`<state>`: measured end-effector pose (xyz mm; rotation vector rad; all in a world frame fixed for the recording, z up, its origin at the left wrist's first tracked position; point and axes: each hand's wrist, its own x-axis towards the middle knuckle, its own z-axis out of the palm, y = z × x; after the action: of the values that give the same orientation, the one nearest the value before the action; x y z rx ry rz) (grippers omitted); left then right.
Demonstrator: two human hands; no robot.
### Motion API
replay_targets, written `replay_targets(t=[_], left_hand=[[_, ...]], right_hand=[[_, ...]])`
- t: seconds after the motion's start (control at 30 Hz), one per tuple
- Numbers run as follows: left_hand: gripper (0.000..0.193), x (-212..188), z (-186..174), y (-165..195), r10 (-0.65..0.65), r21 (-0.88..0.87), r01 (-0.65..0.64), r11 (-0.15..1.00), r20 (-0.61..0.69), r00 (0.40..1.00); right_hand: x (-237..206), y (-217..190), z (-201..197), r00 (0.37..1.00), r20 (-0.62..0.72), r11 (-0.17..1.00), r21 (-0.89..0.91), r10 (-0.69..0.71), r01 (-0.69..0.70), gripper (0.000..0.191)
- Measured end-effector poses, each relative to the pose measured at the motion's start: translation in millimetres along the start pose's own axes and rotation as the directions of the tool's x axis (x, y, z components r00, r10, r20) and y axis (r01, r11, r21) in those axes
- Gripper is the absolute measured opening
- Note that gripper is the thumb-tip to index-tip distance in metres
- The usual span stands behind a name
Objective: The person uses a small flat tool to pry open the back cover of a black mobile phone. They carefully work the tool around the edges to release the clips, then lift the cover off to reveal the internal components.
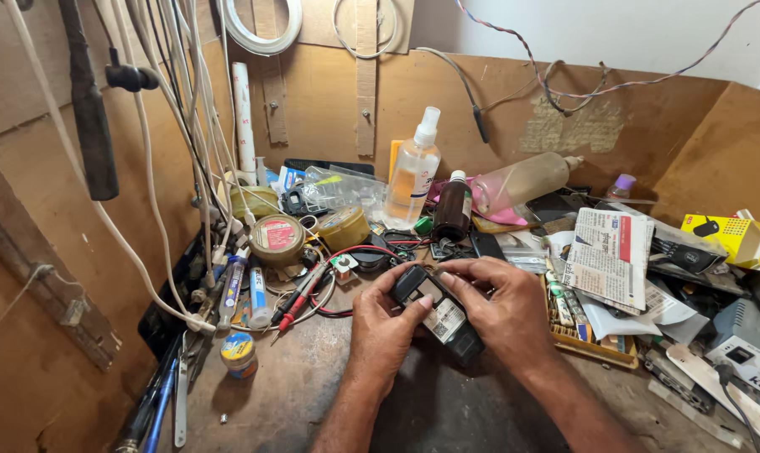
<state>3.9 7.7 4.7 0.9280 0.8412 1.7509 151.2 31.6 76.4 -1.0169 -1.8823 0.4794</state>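
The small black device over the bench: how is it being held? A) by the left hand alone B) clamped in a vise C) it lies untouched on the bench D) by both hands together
D: the left hand and the right hand both grip the small black device, fingers curled over its top.

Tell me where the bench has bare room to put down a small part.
Bare wood shows near the front edge, between the small tin and the left hand, and below the right hand toward the right front. Behind the phone, bottles, probes and papers crowd the bench.
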Motion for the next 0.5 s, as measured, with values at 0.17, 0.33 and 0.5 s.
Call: replay_targets(t=[0.17, 0.33, 0.5], left_hand=[[0.048, -1.4, -0.4, 2.6, -0.002, 0.004, 0.002, 1.0, 0.008, 1.0], [0.047, -0.8, 0.1, -0.1, 0.004, -0.003, -0.004, 1.0, 0.013, 1.0], [0.048, 0.7, -1.4, -2.6, 0.036, 0.014, -0.036, 0.999, 0.025, 0.999]], right_hand=[[3.2, -1.8, 3.9, 0.998, 0.003, 0.998, -0.014, -0.066, 0.066, 0.018], [-2.6, -7.8, 4.1, 0.985, -0.042, 0.983, -0.074, -0.169, 0.165, 0.018], [-12.1, -13.5, 10.9, 0.96, -0.081, 0.941, -0.238, -0.267, 0.241, 0.019]])
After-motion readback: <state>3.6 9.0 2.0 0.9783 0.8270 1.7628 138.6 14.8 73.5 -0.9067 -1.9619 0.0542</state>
